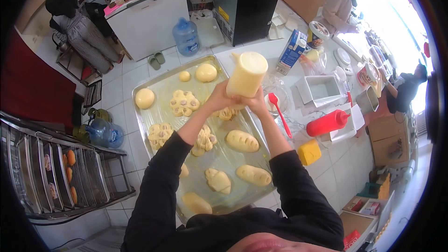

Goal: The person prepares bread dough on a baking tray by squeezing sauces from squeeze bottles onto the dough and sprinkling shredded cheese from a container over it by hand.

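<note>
A squeeze bottle (247, 74) full of something pale cream is held above the tray, its broad round end toward me. My left hand (219, 98) is closed around the lower part from the left. From the other side my right hand (254, 101) grips the same bottle. Below lies a large metal baking tray (219, 156) with shaped raw dough: a round ball (144, 98), a flower-shaped piece (184, 103), a slashed oval loaf (242, 141) and a rolled piece (218, 180). Another flower-shaped piece is partly hidden behind my hands.
Right of the tray are a red spatula (280, 116), a red squeeze bottle (328, 122), a white loaf pan (319, 89) and a blue carton (291, 52). A rack (70, 177) with trays stands at left. Other people (86, 35) are nearby, left and right.
</note>
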The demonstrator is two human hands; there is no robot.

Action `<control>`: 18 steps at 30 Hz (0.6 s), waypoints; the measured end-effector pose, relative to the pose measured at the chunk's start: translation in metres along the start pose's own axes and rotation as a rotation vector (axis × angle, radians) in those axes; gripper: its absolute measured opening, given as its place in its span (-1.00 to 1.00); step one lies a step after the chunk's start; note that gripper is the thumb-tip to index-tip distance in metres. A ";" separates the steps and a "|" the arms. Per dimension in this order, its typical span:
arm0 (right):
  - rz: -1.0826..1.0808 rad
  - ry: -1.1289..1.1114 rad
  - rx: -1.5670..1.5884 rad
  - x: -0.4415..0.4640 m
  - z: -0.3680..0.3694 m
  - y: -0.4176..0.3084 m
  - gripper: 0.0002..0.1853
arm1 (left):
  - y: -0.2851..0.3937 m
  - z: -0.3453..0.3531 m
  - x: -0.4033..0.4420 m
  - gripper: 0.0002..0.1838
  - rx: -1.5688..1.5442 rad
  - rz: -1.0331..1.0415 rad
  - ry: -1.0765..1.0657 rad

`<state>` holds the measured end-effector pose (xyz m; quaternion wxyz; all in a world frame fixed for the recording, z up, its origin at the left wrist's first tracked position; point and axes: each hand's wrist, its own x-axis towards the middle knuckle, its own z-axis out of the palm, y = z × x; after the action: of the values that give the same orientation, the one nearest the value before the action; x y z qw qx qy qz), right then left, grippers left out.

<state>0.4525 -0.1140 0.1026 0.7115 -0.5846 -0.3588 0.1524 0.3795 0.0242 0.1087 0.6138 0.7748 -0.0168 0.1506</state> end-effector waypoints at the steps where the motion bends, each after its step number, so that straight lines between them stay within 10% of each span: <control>1: 0.004 0.014 0.016 0.009 0.000 0.001 -0.62 | -0.004 -0.004 0.008 -0.37 0.023 0.004 -0.002; 18: 0.125 0.003 0.092 -0.021 0.002 0.002 -0.64 | 0.009 0.005 -0.014 -0.28 -0.121 -0.014 -0.116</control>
<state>0.4371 -0.1248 0.0938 0.7274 -0.5726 -0.3132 0.2120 0.3651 0.0146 0.1126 0.6584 0.7439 -0.0560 0.0999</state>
